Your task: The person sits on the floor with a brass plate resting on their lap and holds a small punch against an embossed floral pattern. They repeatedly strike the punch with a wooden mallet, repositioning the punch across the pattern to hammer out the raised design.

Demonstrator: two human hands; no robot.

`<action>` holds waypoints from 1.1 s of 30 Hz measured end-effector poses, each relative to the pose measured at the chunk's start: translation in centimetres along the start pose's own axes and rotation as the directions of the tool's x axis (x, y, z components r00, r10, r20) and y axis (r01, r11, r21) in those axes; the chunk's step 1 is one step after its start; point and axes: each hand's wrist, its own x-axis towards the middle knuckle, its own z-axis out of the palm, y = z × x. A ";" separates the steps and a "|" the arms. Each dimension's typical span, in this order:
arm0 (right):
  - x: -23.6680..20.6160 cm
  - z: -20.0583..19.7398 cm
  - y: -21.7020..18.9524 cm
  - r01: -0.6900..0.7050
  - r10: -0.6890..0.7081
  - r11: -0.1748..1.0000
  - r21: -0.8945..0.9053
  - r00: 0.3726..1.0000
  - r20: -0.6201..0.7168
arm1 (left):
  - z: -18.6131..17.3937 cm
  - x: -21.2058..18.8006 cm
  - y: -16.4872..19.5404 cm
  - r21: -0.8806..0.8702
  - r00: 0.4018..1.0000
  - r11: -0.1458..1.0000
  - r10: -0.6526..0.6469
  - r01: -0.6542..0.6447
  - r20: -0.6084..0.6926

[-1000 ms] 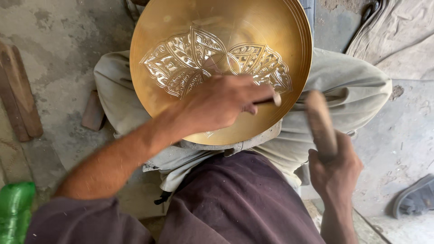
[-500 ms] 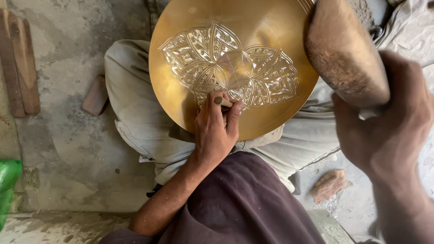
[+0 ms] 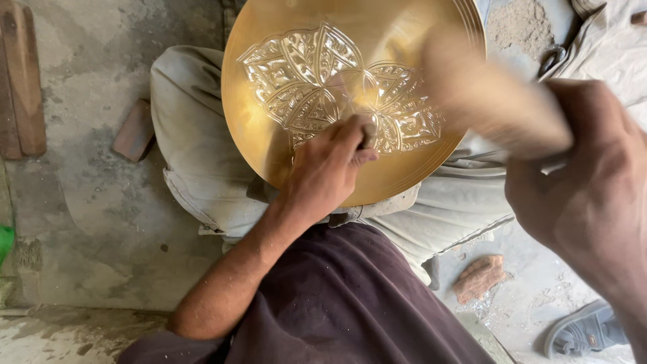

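A round golden brass plate (image 3: pixel 269 155) with an engraved leaf pattern rests on my lap, over my pale trousers. My left hand (image 3: pixel 327 168) lies on the plate's lower middle, closed around a small metal chisel (image 3: pixel 368 131) whose tip meets the engraving. My right hand (image 3: pixel 586 189) is raised at the right, gripping a thick wooden mallet (image 3: pixel 492 101) that is blurred and hangs over the plate's right side.
A concrete floor surrounds me. A wooden plank (image 3: pixel 23 81) lies at far left, a small brick piece (image 3: pixel 135 131) beside my knee, another brick fragment (image 3: pixel 478 276) and a sandal (image 3: pixel 583 330) at lower right. Something green (image 3: pixel 5 239) sits at the left edge.
The mallet in my right hand has swung down and left toward the chisel. My left hand stays on the chisel at the engraving. The view has shifted slightly.
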 end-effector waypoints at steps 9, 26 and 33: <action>-4.3 3.6 1.2 -0.300 0.314 0.922 0.246 0.949 -0.021 | -0.1 3.4 -1.2 0.179 0.927 0.933 0.260 -0.313 0.269; -0.8 4.5 0.7 -0.002 0.043 0.947 0.320 0.992 -0.121 | -1.5 -1.2 0.0 -0.064 0.987 0.997 -0.046 0.037 -0.152; 2.5 1.4 -1.8 -0.089 0.091 0.960 0.265 0.996 0.008 | -1.1 -1.7 0.3 -0.051 0.974 0.994 -0.101 0.093 -0.201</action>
